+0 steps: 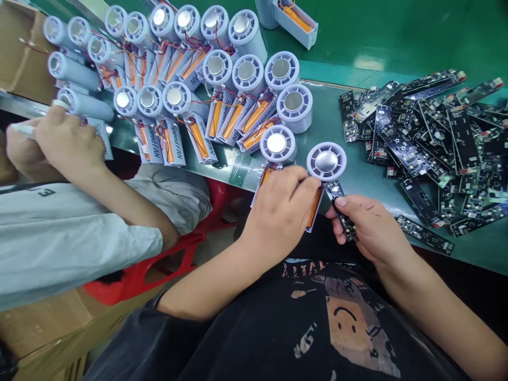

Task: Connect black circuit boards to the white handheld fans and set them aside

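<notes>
Across the upper left and centre of the frame we have rows of fan units point(174, 97) on the table point(325, 106), with a cardboard box point(24, 53) at upper left and, below it, a co-worker point(71, 238) above a stool point(137, 275). At right we see a pile of circuit boards point(460, 137) on the same table, a loose board point(424, 234) before it at the near edge. Between them, at centre, our left hand point(280, 214) partly covers the nearest fan unit point(326, 160), and our right hand point(373, 225) holds a circuit board in hand point(347, 225) beside it.

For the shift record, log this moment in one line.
left hand: at fan unit | right hand: holding circuit board | board pile: on bench, right
</notes>
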Tool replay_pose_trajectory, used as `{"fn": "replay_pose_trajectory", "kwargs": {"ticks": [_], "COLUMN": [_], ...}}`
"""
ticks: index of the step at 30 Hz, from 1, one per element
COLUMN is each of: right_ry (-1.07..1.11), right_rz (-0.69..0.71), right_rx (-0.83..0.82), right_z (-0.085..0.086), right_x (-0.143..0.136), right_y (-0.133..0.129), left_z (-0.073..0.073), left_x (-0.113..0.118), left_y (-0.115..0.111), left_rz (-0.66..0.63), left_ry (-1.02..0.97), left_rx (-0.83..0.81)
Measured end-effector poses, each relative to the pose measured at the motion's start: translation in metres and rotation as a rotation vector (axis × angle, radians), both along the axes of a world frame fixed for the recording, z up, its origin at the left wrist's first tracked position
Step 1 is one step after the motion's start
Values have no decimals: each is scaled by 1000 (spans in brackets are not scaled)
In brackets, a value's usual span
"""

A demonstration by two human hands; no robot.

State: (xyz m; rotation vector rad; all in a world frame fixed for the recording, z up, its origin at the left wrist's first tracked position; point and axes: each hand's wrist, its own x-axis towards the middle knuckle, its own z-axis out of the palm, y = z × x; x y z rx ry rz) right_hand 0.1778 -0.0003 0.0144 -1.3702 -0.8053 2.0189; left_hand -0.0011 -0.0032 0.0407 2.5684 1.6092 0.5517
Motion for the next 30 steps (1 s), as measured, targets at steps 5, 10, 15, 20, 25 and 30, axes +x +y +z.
{"fn": "replay_pose_trajectory", "kwargs": {"ticks": [5,10,15,20,25,30], "right_ry": [-22,-29,-40,-58,-72,-223], "right_rz": [-6,-5,20,29,58,79], "right_rx": [-6,-15,-6,2,-5,192], "right_z": [2,2,1,1,-1,-5], "right_x": [-1,-3,-5,-6,-3,8], "right_y": [2,2,3,5,8,12], "left_z": [-5,-5,-7,-7,-1,0], "left_x": [4,6,7,9,-4,-6], "left_y": [-8,-3,-1,3,3,31], "left_rz": [-41,-78,-90,-81,-114,-222], "left_ry": [222,297,297,294,155,174], "left_rx": [-32,7,-1,-74,-71,52]}}
